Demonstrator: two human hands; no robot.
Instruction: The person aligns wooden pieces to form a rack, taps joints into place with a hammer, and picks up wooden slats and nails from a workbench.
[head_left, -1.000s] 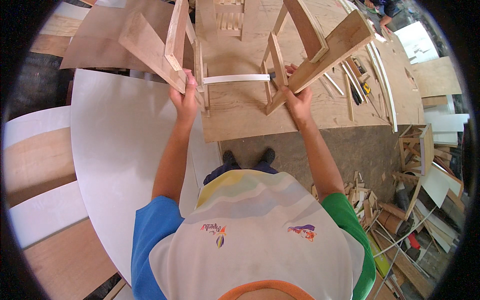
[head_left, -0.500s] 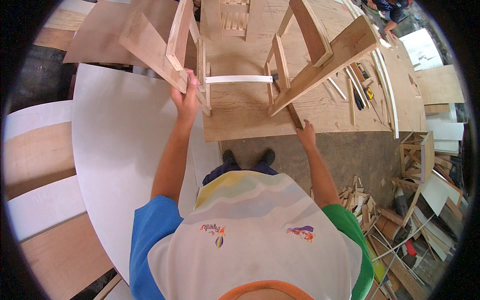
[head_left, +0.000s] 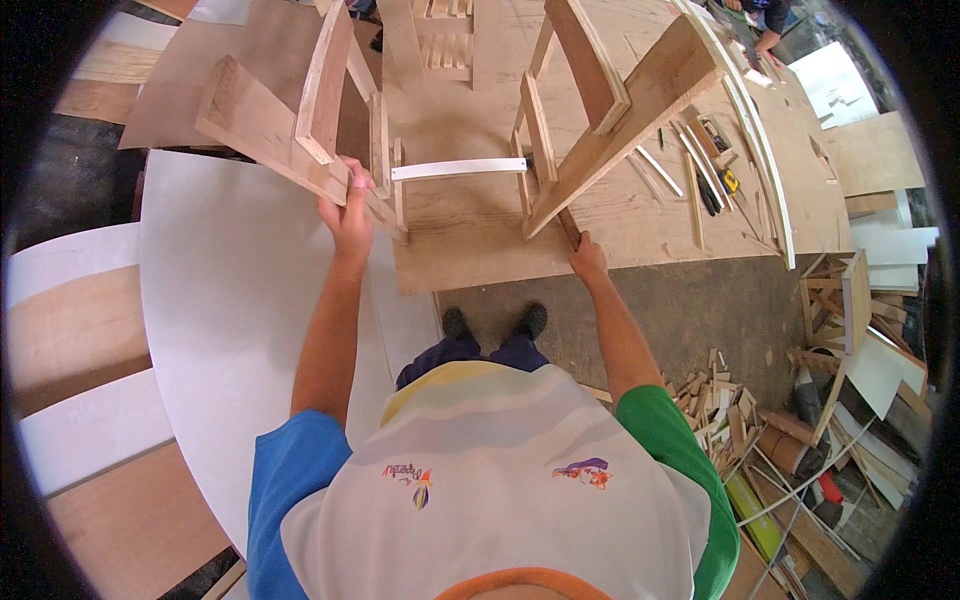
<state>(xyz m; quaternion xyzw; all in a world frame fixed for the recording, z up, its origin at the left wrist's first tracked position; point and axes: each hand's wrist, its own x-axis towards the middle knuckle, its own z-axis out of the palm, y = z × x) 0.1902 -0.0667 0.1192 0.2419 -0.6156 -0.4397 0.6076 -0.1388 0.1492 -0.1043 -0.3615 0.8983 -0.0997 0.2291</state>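
Across my shirt runs small lettering; my left fingers clasp the wooden frame; my right fingers pinch a dark strip.

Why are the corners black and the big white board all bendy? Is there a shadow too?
In the head view, the wide round lens leaves black corners; there too, it likely curves the left edge of the white board; also in the head view, a soft grey shadow falls on that board near the wooden frame, and the left hand looks fairly sharp.
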